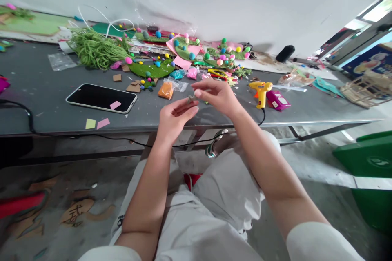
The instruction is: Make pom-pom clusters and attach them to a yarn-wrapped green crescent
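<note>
Over the front edge of the grey table [153,116], my left hand [175,117] and my right hand [216,96] meet fingertip to fingertip. Between them is a small greyish-green piece [191,99], too small to name. My left thumb and fingers pinch its lower side, and my right thumb and index finger close on its upper end. Just behind my left hand lies an orange packet [165,89]. Small pink [192,73] and blue packets [178,74] sit farther back. To the right of my right hand stands a yellow glue gun [261,91].
A black-screened phone [101,98] lies at left, with paper scraps [90,124] near it. Green yarn [94,49] and pompom-covered green pieces [151,69] line the back. A purple packet [278,100] is beside the glue gun. A black cable [92,134] runs along the front edge.
</note>
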Tool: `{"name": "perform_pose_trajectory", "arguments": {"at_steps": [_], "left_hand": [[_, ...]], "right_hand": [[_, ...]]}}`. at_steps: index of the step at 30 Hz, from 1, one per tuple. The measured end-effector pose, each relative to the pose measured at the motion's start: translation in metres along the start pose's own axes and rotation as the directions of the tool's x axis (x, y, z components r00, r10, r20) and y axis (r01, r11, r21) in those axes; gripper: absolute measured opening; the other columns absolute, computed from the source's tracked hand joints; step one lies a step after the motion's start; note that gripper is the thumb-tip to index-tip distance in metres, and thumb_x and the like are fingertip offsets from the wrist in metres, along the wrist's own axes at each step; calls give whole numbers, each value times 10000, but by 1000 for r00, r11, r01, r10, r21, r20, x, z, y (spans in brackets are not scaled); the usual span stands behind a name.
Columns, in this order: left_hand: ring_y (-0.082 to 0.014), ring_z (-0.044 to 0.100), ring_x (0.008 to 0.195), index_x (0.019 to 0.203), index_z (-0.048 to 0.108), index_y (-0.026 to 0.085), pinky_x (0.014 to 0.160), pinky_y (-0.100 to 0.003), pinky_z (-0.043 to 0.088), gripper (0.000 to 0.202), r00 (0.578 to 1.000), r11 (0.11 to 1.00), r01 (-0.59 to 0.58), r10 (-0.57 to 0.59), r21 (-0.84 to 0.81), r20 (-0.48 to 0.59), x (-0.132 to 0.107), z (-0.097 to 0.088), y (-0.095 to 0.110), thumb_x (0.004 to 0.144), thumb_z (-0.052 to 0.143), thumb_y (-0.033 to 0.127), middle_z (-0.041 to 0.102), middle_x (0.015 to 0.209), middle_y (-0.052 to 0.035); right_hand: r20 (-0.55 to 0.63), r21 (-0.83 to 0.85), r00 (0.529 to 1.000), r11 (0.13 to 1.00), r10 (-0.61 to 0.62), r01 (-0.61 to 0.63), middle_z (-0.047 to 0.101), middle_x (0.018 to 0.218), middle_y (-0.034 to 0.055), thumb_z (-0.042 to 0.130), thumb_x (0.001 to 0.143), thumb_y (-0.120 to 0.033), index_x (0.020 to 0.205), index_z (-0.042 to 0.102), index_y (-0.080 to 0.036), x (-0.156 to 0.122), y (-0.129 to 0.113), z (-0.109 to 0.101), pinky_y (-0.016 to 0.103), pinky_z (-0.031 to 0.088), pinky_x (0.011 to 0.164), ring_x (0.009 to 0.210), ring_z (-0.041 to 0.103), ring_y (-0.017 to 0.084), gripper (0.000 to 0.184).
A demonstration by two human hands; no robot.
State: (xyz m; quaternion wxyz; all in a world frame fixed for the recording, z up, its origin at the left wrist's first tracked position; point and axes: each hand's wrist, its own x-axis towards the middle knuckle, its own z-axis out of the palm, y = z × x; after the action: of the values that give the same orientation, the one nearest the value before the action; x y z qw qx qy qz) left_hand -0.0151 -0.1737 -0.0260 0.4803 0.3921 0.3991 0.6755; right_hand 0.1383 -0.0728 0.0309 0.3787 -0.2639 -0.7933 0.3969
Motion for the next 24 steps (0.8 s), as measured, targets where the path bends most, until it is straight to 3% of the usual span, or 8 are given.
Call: {"name": "perform_pose_trajectory", "arguments": {"at_steps": [4,7,11,14,17,19,21,24], "left_hand": [[-223,783,849,970,830,193,848,-361,640,344,1000,999,-12,13,31,-17,0,-1,-1,762,892,460,820,901,-58],[-196,764,724,896,827,185,749,-332,644,325,998,998,-19,22,59,-59,0,-1,-1,808,847,497,808,832,-54],[-207,785,820,981,831,199,825,-335,645,330,1000,1000,0,0,14,-28,-1,-2,1,795,870,469,827,953,-76],[-242,781,1025,1101,818,223,942,-352,626,412,996,999,35,-32,-37,78,-1,-3,2,765,900,448,816,1114,-85],[-265,785,1020,1073,821,203,939,-384,634,440,997,999,48,-47,-18,66,-1,-3,1,751,898,493,821,1062,-90],[-253,799,906,991,827,182,880,-390,653,408,999,999,42,-42,12,-6,-1,-2,1,772,873,523,823,953,-88],[-240,798,827,958,827,174,841,-393,663,390,998,999,34,-32,42,-57,-1,-1,0,798,850,529,819,900,-87],[-244,797,824,966,829,175,848,-405,664,383,997,998,24,-20,60,-71,-2,0,1,808,843,524,822,915,-92]], "right_hand": [[108,-3,994,1000,-24,24,766,981,62,768,853,-582,928,814,-198,-4,-3,15,312,568,795,878,692,183,394],[9,-9,1000,1000,-19,19,747,859,47,760,853,-601,833,780,-181,-2,1,16,305,554,753,806,661,172,421],[-117,33,992,999,41,-38,742,833,47,763,824,-656,867,766,-165,1,5,4,303,557,751,794,655,170,493],[4,73,999,996,47,-47,772,1027,75,787,817,-627,1018,794,-180,-1,0,3,306,573,793,897,693,188,491],[130,40,991,999,21,-26,773,1013,72,789,825,-602,989,812,-191,-4,-4,9,303,574,774,893,702,194,442],[76,8,997,1000,-4,3,768,913,60,780,832,-605,878,805,-186,-3,-3,11,304,565,769,849,692,187,422],[-53,-9,999,1000,-8,8,761,849,51,776,828,-625,830,786,-179,0,0,9,307,556,758,814,679,182,445],[-168,-1,986,1000,10,-10,757,826,51,774,805,-669,837,776,-172,3,4,1,308,549,735,802,675,185,498]]}}
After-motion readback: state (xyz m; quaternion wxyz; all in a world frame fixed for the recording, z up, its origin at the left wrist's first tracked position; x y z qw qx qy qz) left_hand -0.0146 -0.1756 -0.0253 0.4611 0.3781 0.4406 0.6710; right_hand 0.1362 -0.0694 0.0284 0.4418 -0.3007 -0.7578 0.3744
